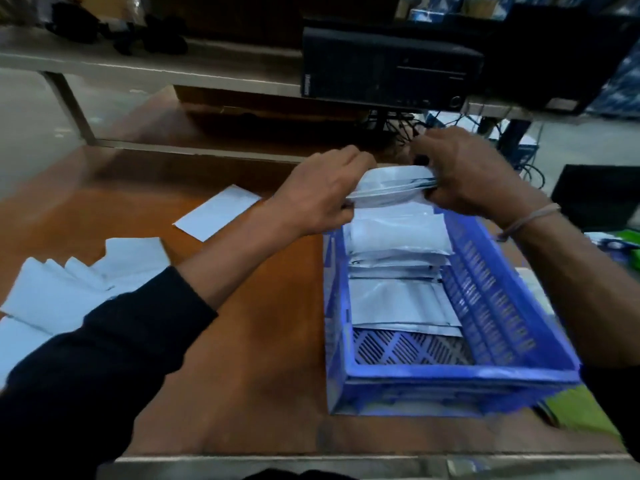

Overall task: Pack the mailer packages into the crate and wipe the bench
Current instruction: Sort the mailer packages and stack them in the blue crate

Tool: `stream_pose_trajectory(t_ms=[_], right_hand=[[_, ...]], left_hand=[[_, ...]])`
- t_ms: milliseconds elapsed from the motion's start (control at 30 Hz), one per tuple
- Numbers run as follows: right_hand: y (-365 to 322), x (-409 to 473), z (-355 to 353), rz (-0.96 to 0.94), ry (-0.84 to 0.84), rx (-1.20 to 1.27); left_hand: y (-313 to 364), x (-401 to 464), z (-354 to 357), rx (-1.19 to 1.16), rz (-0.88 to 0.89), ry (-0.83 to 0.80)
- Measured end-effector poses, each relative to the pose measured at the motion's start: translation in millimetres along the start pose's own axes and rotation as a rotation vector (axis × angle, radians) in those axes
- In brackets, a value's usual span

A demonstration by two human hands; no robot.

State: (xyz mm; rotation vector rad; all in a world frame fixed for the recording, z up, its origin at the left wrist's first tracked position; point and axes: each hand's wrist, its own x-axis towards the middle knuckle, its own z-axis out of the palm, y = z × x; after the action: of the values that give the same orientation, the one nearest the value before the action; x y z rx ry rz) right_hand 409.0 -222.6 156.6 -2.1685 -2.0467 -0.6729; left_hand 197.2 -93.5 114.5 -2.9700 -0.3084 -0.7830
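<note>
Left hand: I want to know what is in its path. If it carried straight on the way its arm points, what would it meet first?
Probably the bundle of mailers the left hand already grips, with the right hand just beyond; depth is unclear.

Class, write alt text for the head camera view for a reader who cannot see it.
Both hands, left hand and right hand, hold a bundle of white mailers over the far end of a blue crate partly filled with mailers; more mailers lie on the wooden bench.
</note>
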Motion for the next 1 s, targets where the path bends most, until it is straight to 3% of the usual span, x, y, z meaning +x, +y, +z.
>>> stream_pose_trajectory(t_ms=[100, 233, 467, 600, 800, 900, 1000], right_hand=[[23.7, -35.0, 0.0, 0.091, -0.252, 0.014], [25.1, -73.3, 26.1, 0.103, -0.712, 0.051], [6.9, -115.0, 106.3, 0.034, -0.502, -0.198], [-2.7, -121.9, 139.4, -0.009, -0.62, -0.189], [3.9, -117.1, 136.8, 0.114, -0.895, 0.162], [9.4, -122.4, 137.8, 0.207, -0.867, 0.293], [8.2, -124.2, 144.8, 0.219, -0.806, 0.257]], left_hand=[[32.1, 23.6, 21.3, -0.107, 0.072, -0.111], [60.3, 29.8, 55.8, -0.215, 0.123, -0.495], [80.4, 25.5, 120.5, 0.202, 0.192, -0.512], [89.0, 23.8, 152.8, 0.176, 0.138, -0.799], [93.9, 28.5, 174.2, 0.114, -0.03, -1.086], [94.3, 27.6, 182.6, 0.132, -0.021, -1.085], [96.7, 28.7, 184.5, 0.175, 0.032, -1.017]])
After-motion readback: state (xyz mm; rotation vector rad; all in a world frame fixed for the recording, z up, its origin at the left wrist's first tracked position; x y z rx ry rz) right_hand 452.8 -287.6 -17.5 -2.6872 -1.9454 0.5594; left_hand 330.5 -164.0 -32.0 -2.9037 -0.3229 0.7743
